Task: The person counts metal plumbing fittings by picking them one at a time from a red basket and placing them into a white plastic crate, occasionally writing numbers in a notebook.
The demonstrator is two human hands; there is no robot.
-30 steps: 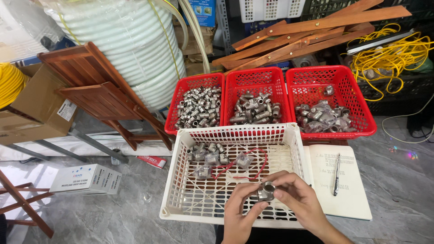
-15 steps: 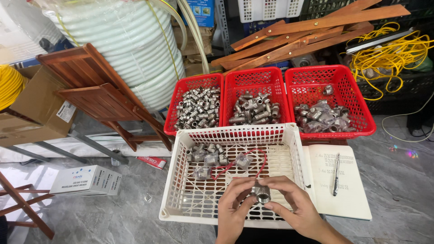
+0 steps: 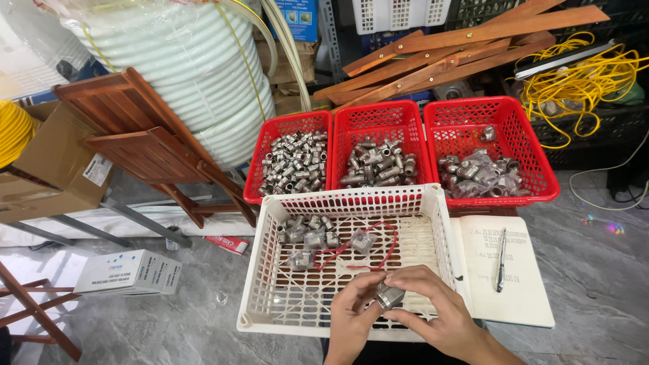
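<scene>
Both hands met over the near edge of the white perforated plastic basket [image 3: 270, 270]: the left hand [image 3: 351, 318] and the right hand [image 3: 433, 311] pinched a small silver threaded metal fitting [image 3: 389, 296] between the fingertips. Held so lightly above the slotted floor, the fitting could have slipped and rolled among the loose fittings. Compared with a second earlier, the hands had drawn closer together and the fitting sat lower.

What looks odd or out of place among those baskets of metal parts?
A loose red cord lies tangled among the metal fittings in the white basket, the only non-metal thing in there. Both hands, left hand and right hand, hold one fitting over it.
</scene>
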